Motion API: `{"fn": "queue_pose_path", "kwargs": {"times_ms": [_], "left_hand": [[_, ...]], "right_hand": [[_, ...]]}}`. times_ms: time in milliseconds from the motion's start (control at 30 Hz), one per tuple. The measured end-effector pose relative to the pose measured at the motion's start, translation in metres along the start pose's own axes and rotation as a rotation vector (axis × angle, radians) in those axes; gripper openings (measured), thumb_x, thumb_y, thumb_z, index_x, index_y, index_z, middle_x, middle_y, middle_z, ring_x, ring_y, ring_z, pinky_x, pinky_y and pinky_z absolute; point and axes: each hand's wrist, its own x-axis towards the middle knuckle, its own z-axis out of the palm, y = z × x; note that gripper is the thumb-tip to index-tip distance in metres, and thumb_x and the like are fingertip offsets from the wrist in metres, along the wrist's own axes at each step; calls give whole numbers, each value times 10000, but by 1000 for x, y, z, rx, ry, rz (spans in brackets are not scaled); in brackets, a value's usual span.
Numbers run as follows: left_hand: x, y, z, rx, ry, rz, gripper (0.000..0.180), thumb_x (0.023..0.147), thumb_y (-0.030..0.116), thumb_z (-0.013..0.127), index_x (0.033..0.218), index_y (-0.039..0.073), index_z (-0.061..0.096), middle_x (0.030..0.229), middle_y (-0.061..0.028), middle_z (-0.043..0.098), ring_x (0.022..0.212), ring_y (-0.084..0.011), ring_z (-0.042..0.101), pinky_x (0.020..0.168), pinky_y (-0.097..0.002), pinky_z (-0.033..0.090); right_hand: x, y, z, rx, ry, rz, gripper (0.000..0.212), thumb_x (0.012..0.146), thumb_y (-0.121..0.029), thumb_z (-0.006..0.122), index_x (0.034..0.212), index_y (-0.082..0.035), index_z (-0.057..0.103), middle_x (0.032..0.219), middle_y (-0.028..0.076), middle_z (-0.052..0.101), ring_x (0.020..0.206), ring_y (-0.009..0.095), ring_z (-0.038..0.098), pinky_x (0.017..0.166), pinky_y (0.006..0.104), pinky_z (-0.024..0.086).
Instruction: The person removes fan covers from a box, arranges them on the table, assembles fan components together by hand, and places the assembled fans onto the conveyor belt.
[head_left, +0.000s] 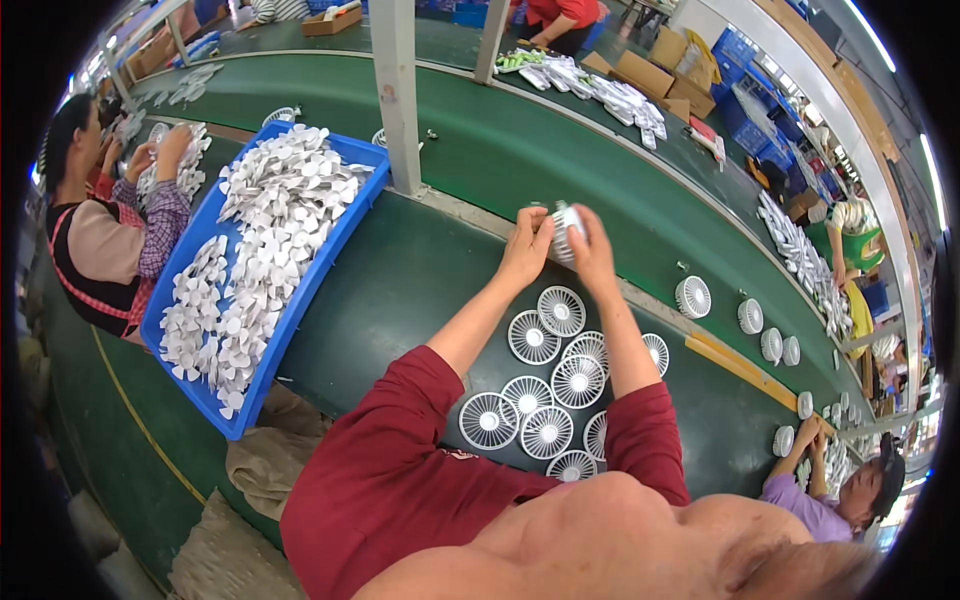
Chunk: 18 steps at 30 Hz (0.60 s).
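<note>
- Head view: a white fan cover is held on edge by the right hand, whose fingers are curved round it, presumably for steadiness.
- It lies just beside the left hand's bent, nearly closed fingers; whether anything is pinched there cannot be told.
- Loose grilles are spread below, apparently for easy reach.

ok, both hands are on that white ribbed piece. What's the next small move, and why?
Probably lower the white ribbed piece onto the green belt: the left hand and right hand have it up by the belt's near edge, and similar white pieces rest on the belt to the right. I can't tell whether it's fully assembled, though.
</note>
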Motion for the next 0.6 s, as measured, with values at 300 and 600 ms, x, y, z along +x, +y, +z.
{"fn": "queue_pose_path", "kwargs": {"times_ms": [300, 600], "left_hand": [[136, -20, -88, 957, 190, 454, 372, 796, 51, 550, 1167, 47, 529, 1131, -160, 577, 1098, -351, 515, 957, -475, 408], [229, -21, -165, 1881, -119, -344, 310, 933, 216, 474, 1122, 130, 704, 1263, -116, 610, 1225, -328, 526, 1033, -572, 339]], "right_hand": [[-49, -3, -66, -451, -49, -202, 555, 784, -231, 743, 1273, -56, 548, 1328, 217, 524, 1256, 398, 464, 1069, 469, 362], [-90, -34, -23, -538, -501, -144, 778, 720, -377, 786, 1380, -100, 481, 1381, 199, 462, 1242, 372, 450, 1030, 488, 373]]}}
